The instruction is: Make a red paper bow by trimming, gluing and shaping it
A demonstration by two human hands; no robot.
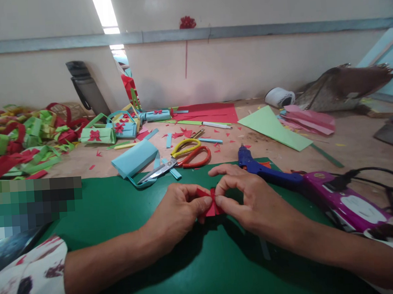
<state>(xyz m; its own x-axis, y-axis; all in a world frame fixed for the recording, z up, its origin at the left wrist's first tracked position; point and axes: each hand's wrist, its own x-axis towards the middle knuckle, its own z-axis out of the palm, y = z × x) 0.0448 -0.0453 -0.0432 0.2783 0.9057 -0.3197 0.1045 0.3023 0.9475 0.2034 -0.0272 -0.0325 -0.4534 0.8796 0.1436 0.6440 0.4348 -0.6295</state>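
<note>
A small red paper bow [213,203] is held between both hands above a green mat [131,275]. My left hand [183,205] pinches its left side between thumb and fingers. From the right, my right hand [244,197] pinches the bow's middle with thumb and index finger. Beyond the hands lie scissors [193,156] with yellow and red handles, beside a light blue folded paper bag [135,157]. A blue glue gun [267,171] rests just past my right hand.
Small paper bags with red bows [97,135] stand at the back left, near a paper heap [23,140] and a dark bottle [88,89]. At right are a purple power strip [346,200] with cables, green paper [271,127] and a brown bag [339,87].
</note>
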